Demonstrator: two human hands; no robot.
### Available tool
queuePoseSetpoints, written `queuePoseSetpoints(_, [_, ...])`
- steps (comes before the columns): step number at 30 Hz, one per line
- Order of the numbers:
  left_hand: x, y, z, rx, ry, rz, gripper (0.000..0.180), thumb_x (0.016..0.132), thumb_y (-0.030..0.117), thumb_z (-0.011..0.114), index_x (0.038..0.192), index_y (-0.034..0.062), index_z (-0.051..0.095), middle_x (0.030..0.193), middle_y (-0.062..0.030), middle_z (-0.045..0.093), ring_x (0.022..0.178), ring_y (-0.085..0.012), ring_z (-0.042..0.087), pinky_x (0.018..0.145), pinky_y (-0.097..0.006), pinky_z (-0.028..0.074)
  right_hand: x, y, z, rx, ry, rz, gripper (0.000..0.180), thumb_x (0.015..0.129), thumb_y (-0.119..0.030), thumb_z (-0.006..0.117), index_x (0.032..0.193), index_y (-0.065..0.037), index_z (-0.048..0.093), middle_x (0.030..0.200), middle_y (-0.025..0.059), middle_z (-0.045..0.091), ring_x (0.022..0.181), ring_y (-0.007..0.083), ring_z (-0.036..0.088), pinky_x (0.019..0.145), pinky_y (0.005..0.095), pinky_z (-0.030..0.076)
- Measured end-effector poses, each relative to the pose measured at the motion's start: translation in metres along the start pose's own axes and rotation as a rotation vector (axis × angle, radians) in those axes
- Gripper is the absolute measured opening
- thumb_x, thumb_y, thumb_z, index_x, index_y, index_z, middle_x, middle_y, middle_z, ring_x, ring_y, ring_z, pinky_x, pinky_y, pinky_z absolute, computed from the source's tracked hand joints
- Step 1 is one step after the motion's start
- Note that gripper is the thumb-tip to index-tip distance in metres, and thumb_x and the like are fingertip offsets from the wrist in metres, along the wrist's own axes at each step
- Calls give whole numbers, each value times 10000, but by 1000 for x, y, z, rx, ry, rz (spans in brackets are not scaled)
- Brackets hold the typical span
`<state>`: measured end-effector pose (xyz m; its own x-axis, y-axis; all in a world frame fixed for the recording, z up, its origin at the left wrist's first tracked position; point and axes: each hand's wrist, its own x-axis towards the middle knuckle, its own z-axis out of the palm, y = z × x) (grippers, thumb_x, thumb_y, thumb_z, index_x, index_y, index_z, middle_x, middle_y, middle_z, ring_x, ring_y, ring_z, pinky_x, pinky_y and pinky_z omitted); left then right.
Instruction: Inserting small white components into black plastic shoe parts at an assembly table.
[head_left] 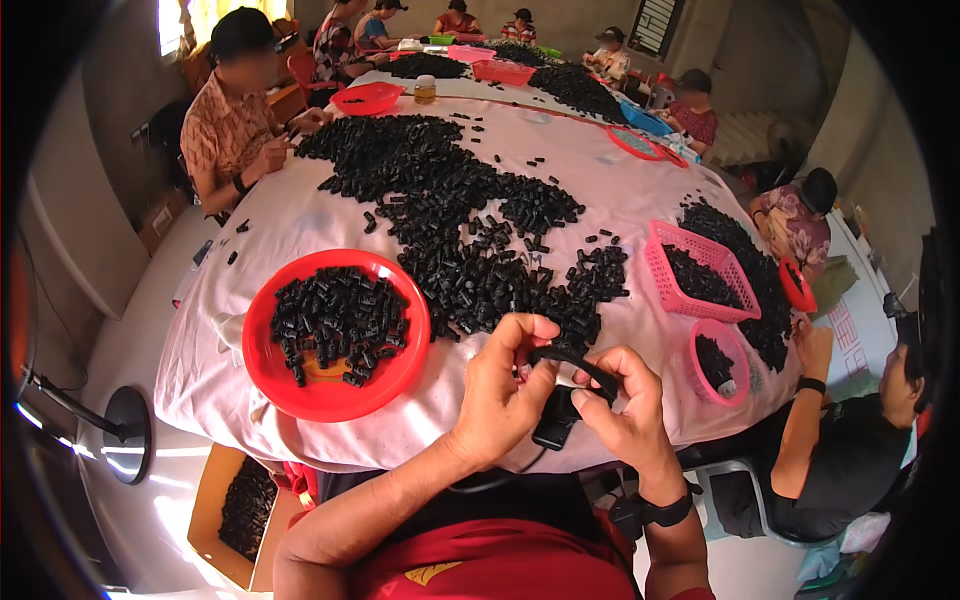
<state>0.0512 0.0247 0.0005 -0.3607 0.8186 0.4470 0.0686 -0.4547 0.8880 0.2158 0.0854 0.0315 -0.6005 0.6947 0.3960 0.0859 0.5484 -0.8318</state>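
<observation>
Both hands are raised over the near edge of the cloth-covered table, in front of a big heap of small black cylindrical parts (470,230). My left hand (505,400) pinches one end of a curved black strip (572,357), its fingertips bent together. The strip's other end is between the thumb and fingers of my right hand (630,410). Just below the hands is a dark, box-shaped item (553,430) with a thin cord nearby; the hands partly hide it. A red round basin (262,370), holding many of the black parts, stands left of my left hand.
At right are a pink rectangular basket (700,305) and a pink round basket (735,385), both with black parts. A cardboard box (215,540) of dark pieces sits on the floor at lower left. Co-workers sit around the table; one person (850,440) is close at my right.
</observation>
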Motion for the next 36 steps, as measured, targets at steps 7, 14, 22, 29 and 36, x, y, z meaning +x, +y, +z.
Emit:
queuePoseSetpoints(7, [1,13,-14,219,124,189,405,857,88,723,1219,14,557,1012,-89,571,919,-159,547,723,-275,472,6,0,9,272,137,128,176,836,-67,692,834,-46,518,754,-39,543,669,18,473,586,211,411])
queuePoseSetpoints(14, [-40,43,1,476,-360,-116,179,942,74,577,1082,-29,622,804,-131,680,759,-143,639,653,-319,495,2,-18,24,68,161,-6,131,854,-49,679,864,-20,552,733,-21,560,677,43,510,611,223,442])
queuePoseSetpoints(22, [-40,24,7,69,40,159,290,901,-86,512,1156,-20,634,1331,-200,580,1027,-285,657,863,-327,511,-18,-31,28,-236,130,-233,197,772,-29,711,892,-13,556,879,99,609,759,193,585,688,303,479])
queuePoseSetpoints(29, [-38,31,5,45,-46,334,487,906,-98,534,1383,-3,513,1446,-220,466,1385,-347,411,1112,-387,359,-22,-34,28,-275,36,-402,206,744,-118,702,876,-22,578,1023,136,622,939,292,559,826,389,462])
queuePoseSetpoints(36, [-25,-3,-14,394,-200,584,625,816,-126,557,1422,-22,447,1505,-237,371,1415,-386,340,1149,-444,336,-34,-27,26,-244,37,-376,189,714,-178,719,772,-35,609,1119,211,541,1036,321,516,871,401,443])
